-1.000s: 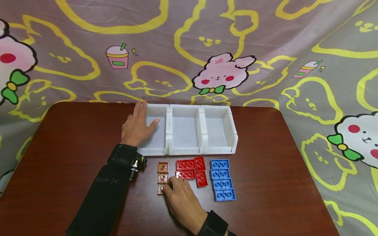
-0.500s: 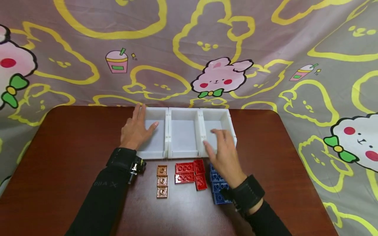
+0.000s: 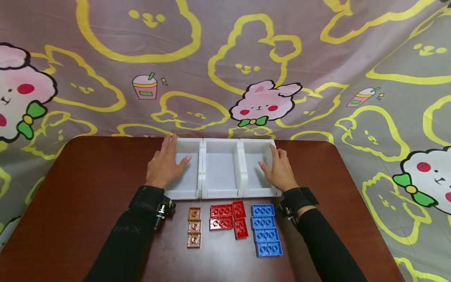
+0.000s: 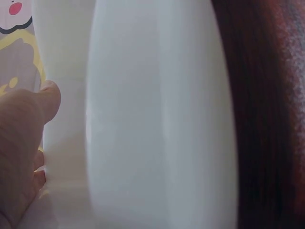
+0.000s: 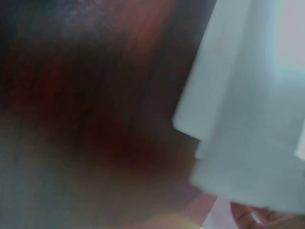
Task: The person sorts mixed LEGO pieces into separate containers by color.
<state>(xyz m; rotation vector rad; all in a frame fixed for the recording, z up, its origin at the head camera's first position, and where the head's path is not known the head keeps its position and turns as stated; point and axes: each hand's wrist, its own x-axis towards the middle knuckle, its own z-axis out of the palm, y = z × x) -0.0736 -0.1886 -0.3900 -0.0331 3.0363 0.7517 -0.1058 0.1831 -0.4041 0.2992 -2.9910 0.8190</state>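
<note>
Three white open bins stand side by side at the table's far middle. My left hand (image 3: pixel 163 166) rests on the left bin (image 3: pixel 183 193), straight fingers along its outer left wall and the thumb inside. My right hand (image 3: pixel 280 170) lies the same way on the right bin (image 3: pixel 261 192), fingers outside its right wall. Nothing lies in the middle bin (image 3: pixel 222 192). In the left wrist view my thumb (image 4: pixel 24 138) touches the white bin wall (image 4: pixel 152 119). The right wrist view is a blur of the bin corner (image 5: pixel 238 119) over the brown table (image 5: pixel 95 95).
In front of the bins lie three copper plates (image 3: pixel 193 226) in a column, several red plates (image 3: pixel 229 217) and several blue plates (image 3: pixel 266 229) in a column. The dark wooden table (image 3: pixel 88 188) is backed by a cartoon-printed cloth (image 3: pixel 246 58).
My right hand left the copper plates, crossed over the red and blue ones and settled on the right bin's wall. My left hand stayed on the left bin.
</note>
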